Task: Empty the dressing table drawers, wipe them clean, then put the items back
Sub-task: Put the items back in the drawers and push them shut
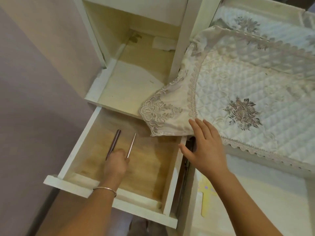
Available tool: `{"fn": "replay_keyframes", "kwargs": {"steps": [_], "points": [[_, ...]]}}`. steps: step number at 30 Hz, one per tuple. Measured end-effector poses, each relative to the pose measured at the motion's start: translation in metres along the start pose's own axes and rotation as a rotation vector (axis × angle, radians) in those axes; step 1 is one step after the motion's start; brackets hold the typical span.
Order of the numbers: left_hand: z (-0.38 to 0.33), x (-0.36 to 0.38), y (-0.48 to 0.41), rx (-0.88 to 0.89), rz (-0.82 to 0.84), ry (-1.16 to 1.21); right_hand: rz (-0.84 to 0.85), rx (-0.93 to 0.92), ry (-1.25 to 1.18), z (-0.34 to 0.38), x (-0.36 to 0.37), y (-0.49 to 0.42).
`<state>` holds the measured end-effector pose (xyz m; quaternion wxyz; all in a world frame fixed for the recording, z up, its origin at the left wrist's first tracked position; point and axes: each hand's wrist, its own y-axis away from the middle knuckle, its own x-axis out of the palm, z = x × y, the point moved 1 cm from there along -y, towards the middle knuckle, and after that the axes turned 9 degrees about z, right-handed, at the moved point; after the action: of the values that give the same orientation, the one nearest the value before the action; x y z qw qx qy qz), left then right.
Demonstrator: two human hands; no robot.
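Note:
A white drawer (pixel 71 183) with a bare wooden bottom stands pulled out at the lower left. Inside it my left hand (pixel 117 163) is closed around two slim sticks: a dark purple one (pixel 114 142) and a silver one (pixel 132 143), both pointing away from me. My right hand (pixel 204 147) hovers with fingers spread at the drawer's right side, at the edge of the lace-trimmed quilted cloth (pixel 238 92) that covers the dressing table top. A corner of that cloth hangs over the drawer's far right.
Above the drawer is an open white shelf compartment (pixel 129 79) with a scrap of white paper at its back. A mauve wall (pixel 34 82) runs along the left. A metal drawer rail (pixel 185 167) shows right of the drawer, and a yellow patterned item (pixel 206 198) lies below the table top.

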<state>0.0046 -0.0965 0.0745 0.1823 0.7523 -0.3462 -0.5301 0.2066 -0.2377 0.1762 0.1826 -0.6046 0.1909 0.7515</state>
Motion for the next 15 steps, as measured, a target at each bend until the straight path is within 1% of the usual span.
{"fn": "replay_keyframes", "kwargs": {"steps": [3, 6, 8, 11, 15], "points": [[0.003, -0.006, 0.006, 0.055, -0.018, -0.050, 0.006, 0.012, 0.012, -0.001, 0.000, 0.009], [-0.002, -0.019, 0.024, 0.136, -0.103, -0.129, 0.015, 0.044, 0.018, 0.001, -0.003, 0.024], [-0.011, -0.031, 0.043, 0.235, -0.193, -0.181, 0.013, 0.069, 0.014, 0.003, -0.007, 0.037], [-0.029, -0.051, 0.078, 0.429, -0.316, -0.275, -0.002, 0.103, 0.005, 0.005, -0.014, 0.062], [-0.047, -0.064, 0.125, 0.585, -0.353, -0.387, -0.058, 0.170, 0.012, 0.006, -0.024, 0.104]]}}
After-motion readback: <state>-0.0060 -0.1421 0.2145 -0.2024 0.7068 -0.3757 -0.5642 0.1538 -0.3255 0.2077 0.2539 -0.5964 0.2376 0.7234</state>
